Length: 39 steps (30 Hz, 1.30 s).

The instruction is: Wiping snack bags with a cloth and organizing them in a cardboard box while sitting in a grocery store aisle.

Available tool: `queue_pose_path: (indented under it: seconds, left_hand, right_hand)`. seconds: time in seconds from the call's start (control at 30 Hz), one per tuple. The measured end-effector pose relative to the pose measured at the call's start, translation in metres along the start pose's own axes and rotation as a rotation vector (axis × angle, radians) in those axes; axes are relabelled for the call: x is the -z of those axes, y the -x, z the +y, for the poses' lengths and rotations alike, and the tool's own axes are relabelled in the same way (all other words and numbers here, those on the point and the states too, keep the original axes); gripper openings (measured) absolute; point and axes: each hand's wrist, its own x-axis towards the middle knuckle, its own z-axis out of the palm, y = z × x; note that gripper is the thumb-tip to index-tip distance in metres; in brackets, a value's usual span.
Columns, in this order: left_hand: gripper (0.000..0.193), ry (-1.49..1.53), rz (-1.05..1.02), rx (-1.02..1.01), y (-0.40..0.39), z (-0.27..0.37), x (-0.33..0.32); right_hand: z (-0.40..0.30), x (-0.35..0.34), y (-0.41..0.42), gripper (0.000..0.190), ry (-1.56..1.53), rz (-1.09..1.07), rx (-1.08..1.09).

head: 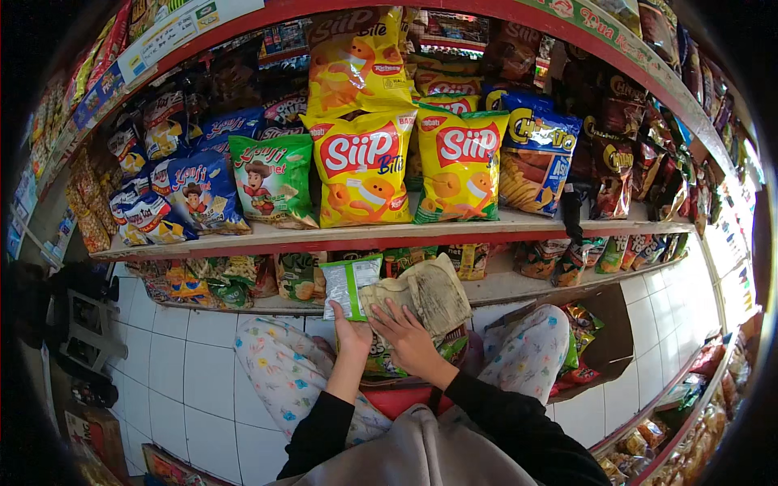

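In front of my lap, my left hand (351, 333) grips a small snack bag (351, 280) by its lower end. The bag's back faces up, silvery with printed text and a green strip down the middle. My right hand (408, 338) lies over a soiled beige cloth (436, 293), its fingers spread on it. The cloth overlaps the bag's right side and hides part of it. Below both hands, between my knees, are more green snack bags (389, 363), partly covered by my hands and the cloth.
Ahead, a shelf (273, 238) carries yellow SiiP bags (363, 173), a green Kenji bag (273, 182) and a blue Chitato bag (538, 159). A lower shelf (504, 285) holds more packets. A cardboard box (608, 340) with snacks stands right of my knee. A plastic stool (91, 328) is left.
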Motion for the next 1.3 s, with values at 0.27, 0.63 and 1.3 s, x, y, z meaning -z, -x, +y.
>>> queue_pose_path:
  seconds: [0.27,0.63,1.3]
  left_hand:
    - [0.054,0.122,-0.042,0.086,-0.019,0.006,0.017]
    - [0.057,-0.214,-0.200,-0.085,0.004,-0.032,0.012]
    - [0.062,-1.985,-0.449,-0.346,0.002,-0.026,0.010]
  right_hand:
    - [0.012,0.010,-0.001,0.053,0.025,0.058,0.008]
    - [0.055,-0.011,0.011,0.031,-1.147,0.183,-0.853]
    - [0.141,0.084,0.045,0.037,-1.438,1.005,-0.933]
